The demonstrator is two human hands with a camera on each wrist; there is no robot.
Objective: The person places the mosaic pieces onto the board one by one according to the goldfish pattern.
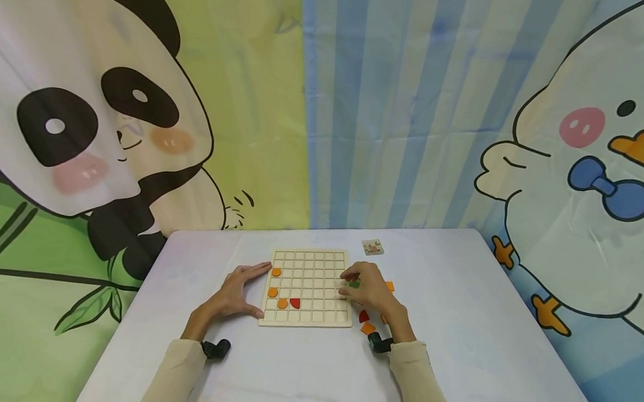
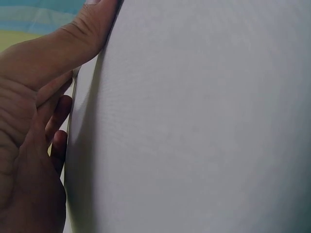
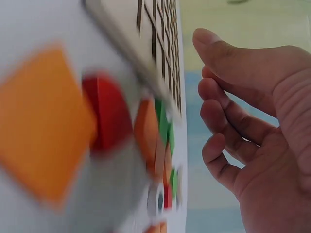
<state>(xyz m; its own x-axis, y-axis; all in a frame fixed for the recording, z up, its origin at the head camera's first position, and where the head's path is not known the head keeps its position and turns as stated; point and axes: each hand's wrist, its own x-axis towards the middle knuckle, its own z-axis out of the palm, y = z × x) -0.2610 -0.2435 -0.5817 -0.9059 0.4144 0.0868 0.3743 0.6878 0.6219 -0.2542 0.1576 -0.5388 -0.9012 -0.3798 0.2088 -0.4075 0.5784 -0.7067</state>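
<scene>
A pale wooden grid board (image 1: pixel 318 316) lies on the white table. My left hand (image 1: pixel 238 290) is spread along its left side, with the fingertips at the upper corner and the thumb at the lower one. In the left wrist view the thumb (image 2: pixel 63 46) lies along the edge. Over the board's right edge hovers my right hand (image 1: pixel 372 285), fingers loosely bent, with nothing visible between thumb and fingertips in the right wrist view. Green pieces (image 1: pixel 354 282) show beneath it. Three orange discs (image 1: pixel 276 272) and a red quarter-circle piece (image 1: pixel 295 303) sit in cells at the left.
Right of the board lie loose pieces, among them an orange square (image 1: pixel 368 328) and another red piece (image 1: pixel 363 316), partly hidden by the right hand. A small patterned square card (image 1: pixel 372 246) lies beyond the board's far right corner. A printed curtain (image 1: pixel 389 109) hangs behind the table.
</scene>
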